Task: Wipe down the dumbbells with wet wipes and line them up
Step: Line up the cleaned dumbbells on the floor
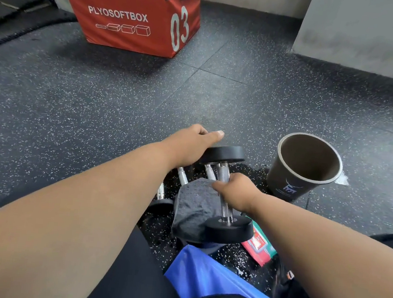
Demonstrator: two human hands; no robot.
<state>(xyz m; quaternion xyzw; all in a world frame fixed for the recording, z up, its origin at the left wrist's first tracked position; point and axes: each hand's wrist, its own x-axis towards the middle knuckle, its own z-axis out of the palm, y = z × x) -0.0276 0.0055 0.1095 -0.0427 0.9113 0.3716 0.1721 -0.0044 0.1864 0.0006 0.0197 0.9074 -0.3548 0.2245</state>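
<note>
Dumbbells lie together on the speckled rubber floor (74, 102), close in front of the person's knees. One dumbbell (225, 190) is lifted a little and points away from the person; its far black head is at the top and its near black head is low, near the lap. The right hand (235, 191) grips the metal handle of this dumbbell, with the fingers curled round it and the thumb pointing to the left. The left hand (191, 146) rests on the far head of the same dumbbell, the thumb stretched along its top edge; the other fingers go over the far side and I cannot tell how they lie. A grey wipe (194, 209) hangs at the left side of the handle, touching the right thumb. Two more metal handles (183, 175) show under the left wrist, and a black head (161, 206) of another dumbbell lies on the floor beside the wipe.

A dark paper cup (302, 167) stands upright just to the right. A red and green packet (259, 246) lies under the right forearm. A blue plastic bag (213, 277) lies between the legs. A red foam box (132, 13) marked PLYOSOFTBOX 03 stands well apart, near the wall.
</note>
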